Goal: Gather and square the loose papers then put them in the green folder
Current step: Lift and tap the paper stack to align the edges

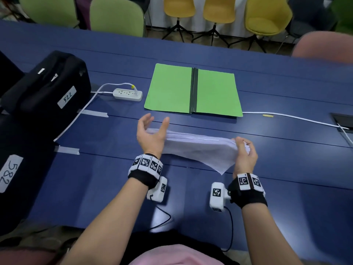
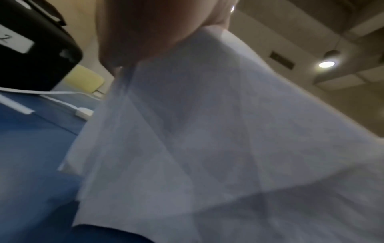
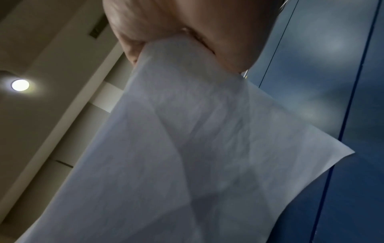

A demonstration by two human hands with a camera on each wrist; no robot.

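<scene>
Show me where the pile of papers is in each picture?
Head: papers in the middle, held above the table between both hands, one corner drooping.
Left wrist: papers fill the middle and right, seen from below.
Right wrist: papers hang down the middle from the fingers.
Shared landmark: the blue table, at left and at right.

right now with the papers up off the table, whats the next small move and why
Probably tap the papers edge-down on the table to square them. A sheet corner sags below the bundle, so the edges aren't aligned. The right hand grips one end, the left hand cups the other, and the green folder already lies open.
</scene>
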